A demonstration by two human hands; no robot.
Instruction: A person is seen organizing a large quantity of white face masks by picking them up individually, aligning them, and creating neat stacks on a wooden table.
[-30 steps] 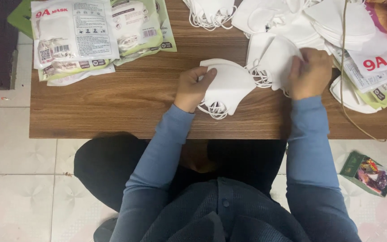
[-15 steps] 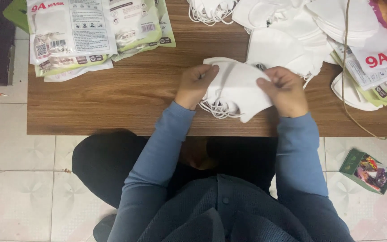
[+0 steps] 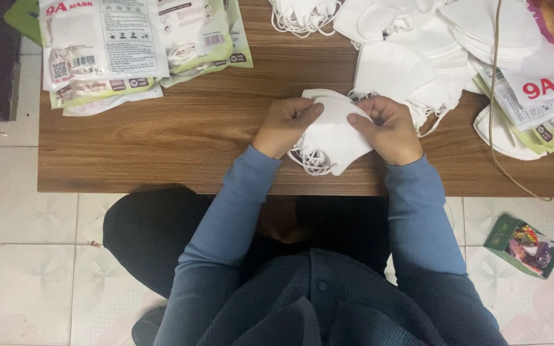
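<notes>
A small stack of folded white face masks (image 3: 332, 138) lies near the front edge of the brown wooden table (image 3: 181, 147), ear loops hanging out at its lower left. My left hand (image 3: 285, 125) grips the stack's left side. My right hand (image 3: 387, 128) presses on its right side, fingers on top. Both arms wear blue sleeves.
A loose pile of white masks (image 3: 418, 51) covers the table's back right. Sealed mask packets (image 3: 107, 45) lie at the back left, more packets (image 3: 540, 96) at the right edge. A thin cord (image 3: 495, 115) crosses the right side. A small green box (image 3: 524, 245) lies on the tiled floor.
My right hand left the pile at the right with a mask and brought it onto the one at my left hand; both hands now hold the stack together.
</notes>
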